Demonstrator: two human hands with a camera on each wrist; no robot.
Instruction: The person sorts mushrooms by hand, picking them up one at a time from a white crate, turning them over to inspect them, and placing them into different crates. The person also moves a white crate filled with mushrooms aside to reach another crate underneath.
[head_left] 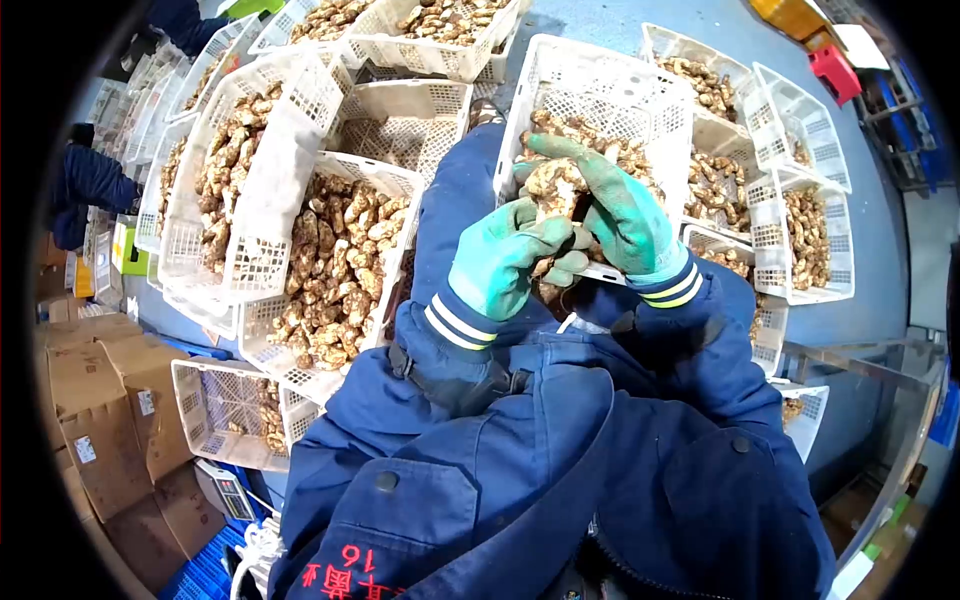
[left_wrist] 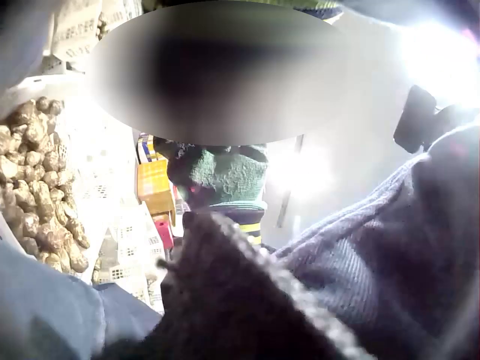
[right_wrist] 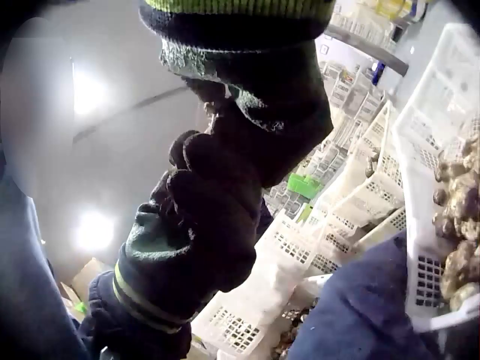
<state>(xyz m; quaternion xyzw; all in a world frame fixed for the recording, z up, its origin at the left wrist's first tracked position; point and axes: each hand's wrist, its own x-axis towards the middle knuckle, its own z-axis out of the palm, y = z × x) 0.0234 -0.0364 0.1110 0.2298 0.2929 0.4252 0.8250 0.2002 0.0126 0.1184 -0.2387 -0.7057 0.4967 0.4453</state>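
Both hands wear green gloves and meet over a white crate (head_left: 675,110). Between them is a knobbly cream-and-brown clump (head_left: 555,188), soiled like a root or mushroom. Curled fingers of my left hand (head_left: 505,258) grip its lower part from the left. My right hand (head_left: 630,215) holds it from the other side, the index finger stretched out past its top. In the right wrist view, the right hand (right_wrist: 277,97) and left hand (right_wrist: 161,244) come together in shadow, and the clump is largely hidden. The left wrist view catches the right glove (left_wrist: 225,176) beyond a dark blur.
A crate of similar pieces (head_left: 335,260) stands at the left, with more stacked crates (head_left: 215,180) beyond. Other filled crates (head_left: 810,240) line the right side. Cardboard boxes (head_left: 120,400) and a scale (head_left: 228,492) lie lower left. A metal frame (head_left: 870,360) stands lower right.
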